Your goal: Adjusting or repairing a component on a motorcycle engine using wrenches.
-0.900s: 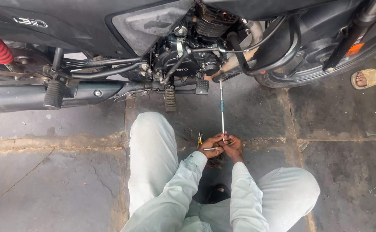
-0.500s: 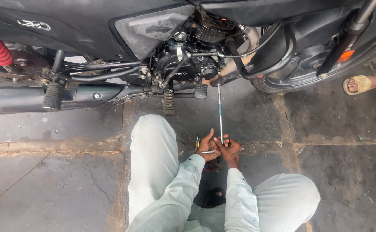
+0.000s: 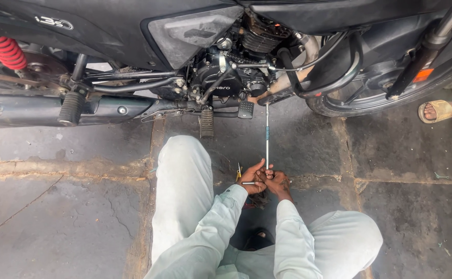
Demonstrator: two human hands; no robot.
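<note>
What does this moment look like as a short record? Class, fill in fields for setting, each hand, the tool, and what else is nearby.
Setting: stone-slab floor beside a parked black motorcycle
Person: squatting, in pale trousers and long sleeves
Left hand: closed on the crossbar end of the long T-handle wrench
Right hand: gripping the same handle, touching the left hand
Tool: thin metal shaft running from the hands up to the underside of the engine
Nearby: footpeg, exhaust pipe, red rear spring, front wheel
Other person: a foot in a sandal at the right edge
</note>
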